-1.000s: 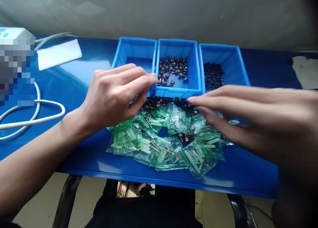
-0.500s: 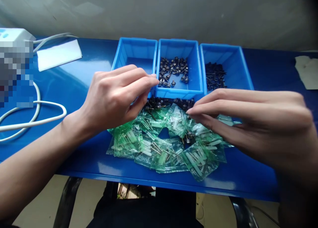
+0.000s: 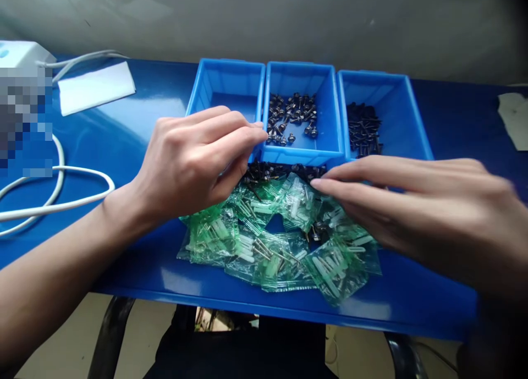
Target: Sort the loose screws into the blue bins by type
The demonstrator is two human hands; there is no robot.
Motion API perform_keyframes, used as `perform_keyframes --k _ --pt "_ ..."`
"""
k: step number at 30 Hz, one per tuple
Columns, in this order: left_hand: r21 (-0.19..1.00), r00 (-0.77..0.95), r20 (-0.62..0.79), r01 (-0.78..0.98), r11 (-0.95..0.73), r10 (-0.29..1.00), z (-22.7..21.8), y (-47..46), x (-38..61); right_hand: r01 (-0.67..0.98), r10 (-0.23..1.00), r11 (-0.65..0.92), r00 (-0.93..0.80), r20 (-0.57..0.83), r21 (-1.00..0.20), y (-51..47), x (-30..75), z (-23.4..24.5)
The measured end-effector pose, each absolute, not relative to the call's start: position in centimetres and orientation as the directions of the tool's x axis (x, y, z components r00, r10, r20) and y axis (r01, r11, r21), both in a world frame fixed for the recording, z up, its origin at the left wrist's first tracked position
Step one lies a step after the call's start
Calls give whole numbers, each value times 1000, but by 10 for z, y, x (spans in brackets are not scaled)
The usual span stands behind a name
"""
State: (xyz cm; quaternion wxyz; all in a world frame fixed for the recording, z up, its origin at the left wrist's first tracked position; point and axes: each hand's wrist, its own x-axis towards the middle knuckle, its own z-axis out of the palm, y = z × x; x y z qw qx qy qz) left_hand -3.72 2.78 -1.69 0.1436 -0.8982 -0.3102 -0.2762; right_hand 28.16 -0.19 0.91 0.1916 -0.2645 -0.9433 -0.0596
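My left hand [image 3: 193, 156] is closed with its fingertips pinched together by the near edge of the left blue bin [image 3: 198, 90] and the middle blue bin [image 3: 303, 157]. Whatever it may pinch is hidden. To the right, my right hand [image 3: 416, 208] has long fingers drawn together, their tips over the dark screws [image 3: 307, 172] and the green plastic packets [image 3: 299, 200]. I cannot make out anything between those tips. Several packets, with white plugs and screws inside, lie heaped below both hands. Hex-head screws [image 3: 303, 108] fill part of the middle bin.
The right blue bin [image 3: 412, 104] holds dark screws [image 3: 363, 128]. At left lie a white paper [image 3: 97, 87], white cable [image 3: 82, 203] and a white device [image 3: 25, 54]. Another paper [image 3: 515, 115] is at far right. The blue table's [image 3: 264, 307] front edge faces me.
My right hand has turned and shifted slightly, its tips staying near the packets; the thumb is now hidden. The left hand keeps its pinch. The view has shifted slightly.
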Motion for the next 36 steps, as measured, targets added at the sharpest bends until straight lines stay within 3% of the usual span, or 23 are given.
perform_keyframes --k 2,8,15,26,29,32,34,36 --pt "-84 654 580 641 -763 486 -17 27 -37 437 384 893 -864 326 106 -5 272 11" --pt "-121 674 567 638 -761 474 -16 26 -38 448 378 866 -878 293 223 -3 261 7" --pt "-98 670 571 629 -771 474 -17 26 -40 503 441 861 -813 381 78 1 271 3" --pt "-80 666 604 597 -799 438 -16 27 -35 553 495 833 -743 450 -3 -3 270 1" --pt "-71 664 601 599 -798 445 -16 26 -35 607 620 770 -636 460 -198 -4 266 6" --pt "-61 661 595 604 -794 457 -16 25 -35 699 816 557 -359 454 -448 0 268 7" --pt "-52 656 599 605 -795 460 -17 25 -34 794 854 385 -113 507 -471 5 274 6" --pt "-43 646 610 604 -796 458 -18 26 -34 855 806 354 -73 588 -379 7 280 6"
